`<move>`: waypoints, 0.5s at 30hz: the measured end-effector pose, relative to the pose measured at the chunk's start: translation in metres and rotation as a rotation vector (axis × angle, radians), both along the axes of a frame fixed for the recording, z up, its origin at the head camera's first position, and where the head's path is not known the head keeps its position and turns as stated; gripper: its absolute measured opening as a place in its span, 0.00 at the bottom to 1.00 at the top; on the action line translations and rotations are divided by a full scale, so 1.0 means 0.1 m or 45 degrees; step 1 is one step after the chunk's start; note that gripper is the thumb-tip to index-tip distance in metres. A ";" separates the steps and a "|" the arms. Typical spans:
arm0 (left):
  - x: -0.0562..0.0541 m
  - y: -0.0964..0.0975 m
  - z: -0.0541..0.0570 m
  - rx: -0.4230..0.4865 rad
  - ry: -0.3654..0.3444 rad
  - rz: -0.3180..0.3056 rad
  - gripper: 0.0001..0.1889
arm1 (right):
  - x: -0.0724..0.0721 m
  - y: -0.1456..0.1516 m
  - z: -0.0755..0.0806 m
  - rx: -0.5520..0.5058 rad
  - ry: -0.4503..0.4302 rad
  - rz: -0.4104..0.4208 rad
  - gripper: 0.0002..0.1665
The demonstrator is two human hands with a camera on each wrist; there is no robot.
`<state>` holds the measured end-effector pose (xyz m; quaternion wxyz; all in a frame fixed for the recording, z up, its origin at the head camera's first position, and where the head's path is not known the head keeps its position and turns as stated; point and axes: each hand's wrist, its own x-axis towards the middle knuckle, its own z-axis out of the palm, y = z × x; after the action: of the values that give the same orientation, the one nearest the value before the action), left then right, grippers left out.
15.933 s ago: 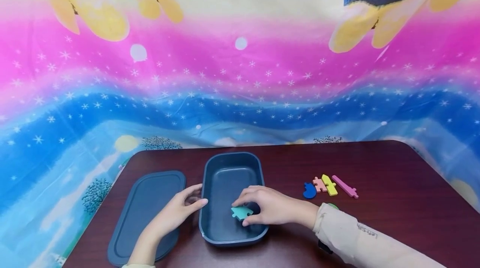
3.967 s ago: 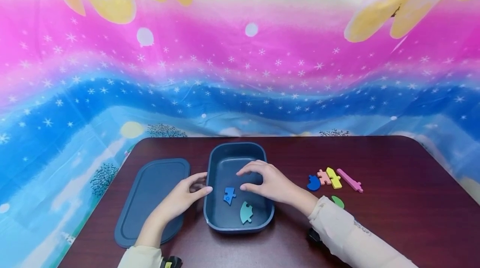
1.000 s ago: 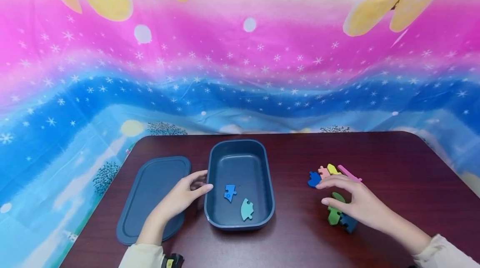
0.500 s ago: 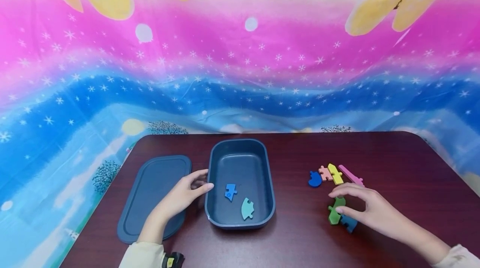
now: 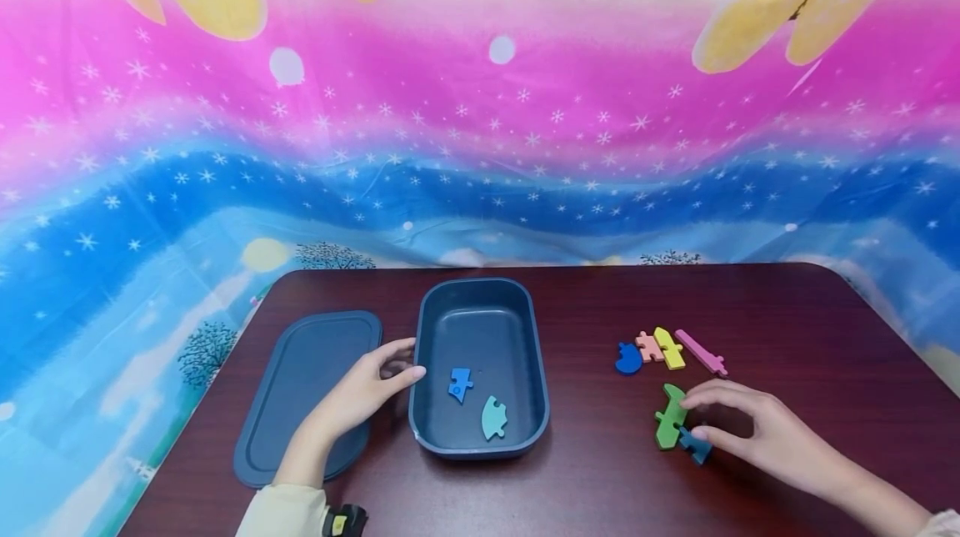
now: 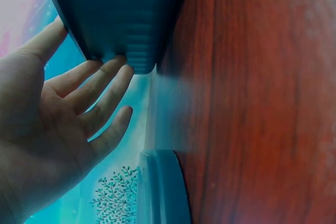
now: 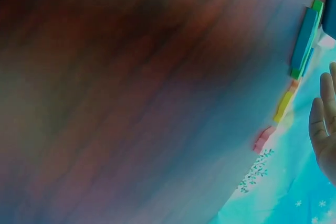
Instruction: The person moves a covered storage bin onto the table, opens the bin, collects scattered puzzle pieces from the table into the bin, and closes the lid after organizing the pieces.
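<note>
A deep dark blue-grey box (image 5: 480,451) holds a blue puzzle piece (image 5: 461,384) and a teal puzzle piece (image 5: 494,419) on its floor. My left hand (image 5: 356,393) rests on the box's left side, thumb at the rim; the left wrist view has its fingertips (image 6: 122,59) against the outer wall. On the right, my right hand (image 5: 776,433) reaches over a green puzzle piece (image 5: 671,416) and a dark blue puzzle piece (image 5: 697,447), fingers spread apart and fingertips beside them. In the right wrist view only part of that hand (image 7: 326,129) shows.
Left of the box lies its flat lid (image 5: 300,391). Farther back on the right are a blue curved piece (image 5: 628,359), a salmon piece (image 5: 648,346), a yellow piece (image 5: 669,348) and a long pink piece (image 5: 701,352). A printed cloth (image 5: 480,145) hangs behind the table (image 5: 585,479).
Earlier my right hand put the teal piece in the box; the blue one appeared there later. Since then it has moved right, then down beside the green and dark blue pieces. My left hand stays.
</note>
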<state>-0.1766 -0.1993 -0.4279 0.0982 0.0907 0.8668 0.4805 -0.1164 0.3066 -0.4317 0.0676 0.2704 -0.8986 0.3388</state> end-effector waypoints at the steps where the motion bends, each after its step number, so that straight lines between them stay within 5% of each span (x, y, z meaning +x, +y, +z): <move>1: 0.00 0.00 0.00 -0.003 0.001 -0.002 0.32 | 0.00 0.01 -0.01 0.006 0.001 -0.006 0.22; 15: -0.01 -0.02 -0.02 -0.004 0.016 -0.024 0.33 | 0.04 0.09 -0.14 0.026 0.016 0.043 0.21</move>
<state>-0.1775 -0.2011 -0.4298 0.0975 0.1017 0.8673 0.4775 -0.1124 0.3152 -0.4455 0.0649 0.2885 -0.8969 0.3288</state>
